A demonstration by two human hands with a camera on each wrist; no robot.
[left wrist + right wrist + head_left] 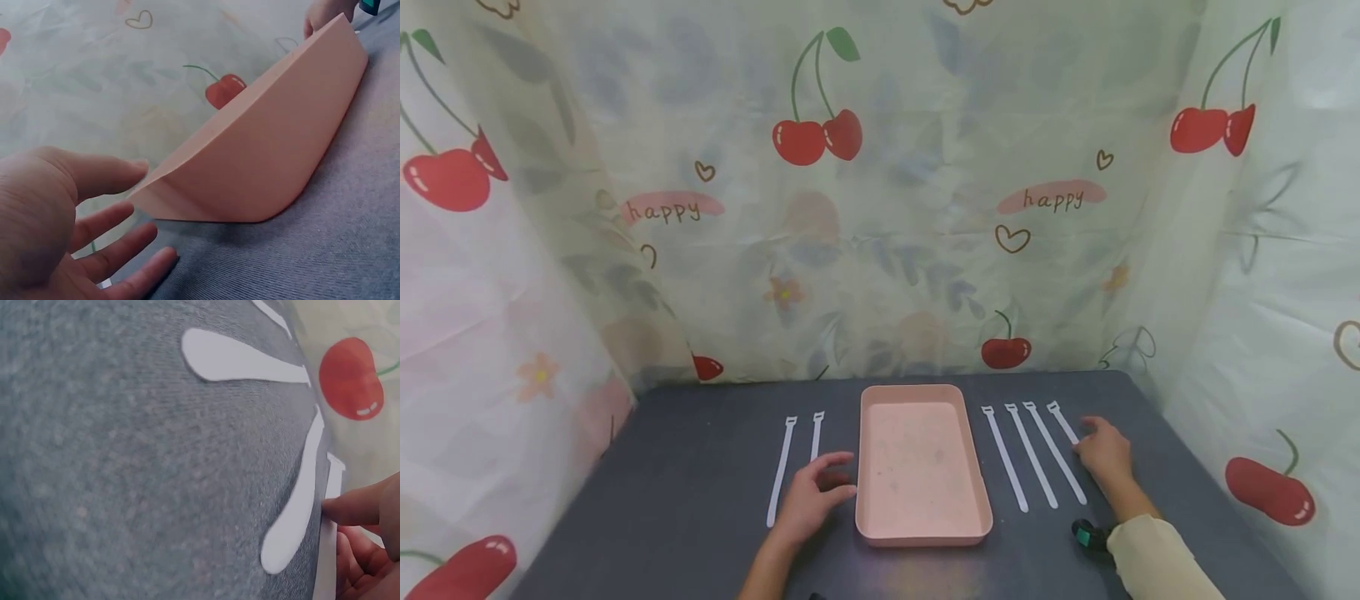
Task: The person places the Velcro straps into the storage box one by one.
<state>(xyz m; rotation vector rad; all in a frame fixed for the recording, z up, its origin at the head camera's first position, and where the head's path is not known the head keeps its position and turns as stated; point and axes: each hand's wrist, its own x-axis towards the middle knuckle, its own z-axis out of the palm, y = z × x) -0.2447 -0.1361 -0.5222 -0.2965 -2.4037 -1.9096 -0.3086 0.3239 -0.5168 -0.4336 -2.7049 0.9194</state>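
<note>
My right hand (1105,454) is at the outermost of several slim white cable straps right of the tray. In the right wrist view its thumb (353,506) overlaps that strap (327,550), with the other fingers curled on the far side. From the head view, thumb and forefinger look spread apart, and the strap (1067,454) lies along the tabletop. My left hand (812,500) hovers at the left side of a shallow pink tray (859,467), fingers loosely bent and holding nothing. It covers the lower end of a strap (816,435); another white strap (781,471) lies farther left.
Three more straps, including one nearest the tray (1005,458), lie side by side, slotted heads toward the back. A dark grey cloth (700,483) covers the table. A printed curtain (910,208) hangs behind and along both sides. A black device (1092,536) is at the right wrist.
</note>
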